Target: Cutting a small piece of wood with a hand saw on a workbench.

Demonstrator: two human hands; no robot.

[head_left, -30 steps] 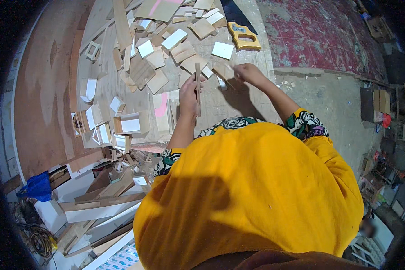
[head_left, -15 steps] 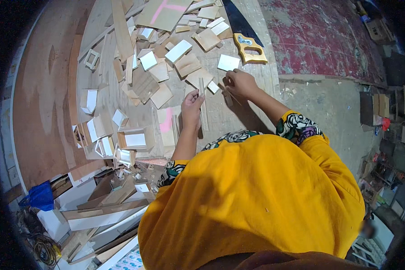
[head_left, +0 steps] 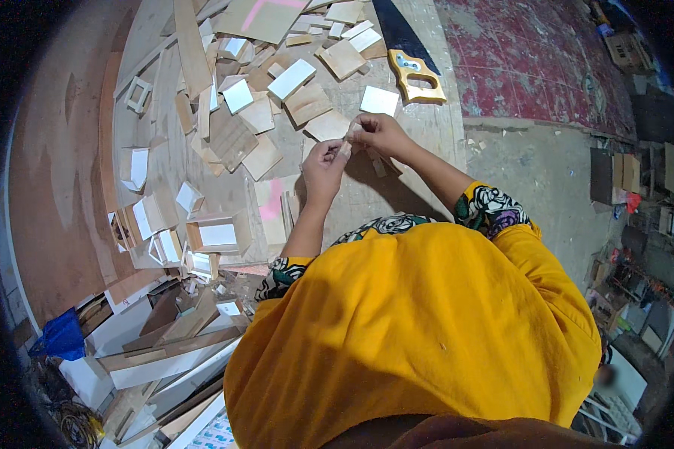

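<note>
Over the work table (head_left: 329, 239) my two hands meet at the fingertips. My left hand (head_left: 324, 170) is closed in a pinch on a small pale piece of wood (head_left: 347, 147), mostly covered by the fingers. My right hand (head_left: 382, 137) pinches at the same piece from the right side; its full shape is hidden. Just beyond the hands lie a white square block (head_left: 380, 101) and flat wooden squares (head_left: 328, 126). A short wood piece (head_left: 380, 166) rests on the table below my right hand, partly in shadow.
A handsaw (head_left: 418, 78) with a yellow handle lies at the far right of the table. Wood offcuts (head_left: 236, 138) are heaped at the far left. Small open wooden boxes (head_left: 219, 233) stand at the near left. Scrap boards (head_left: 168, 352) pile up beside the table.
My right hand has moved left to meet my left hand. The long thin strip that showed upright in my left hand is no longer plainly visible. The view has shifted slightly.
</note>
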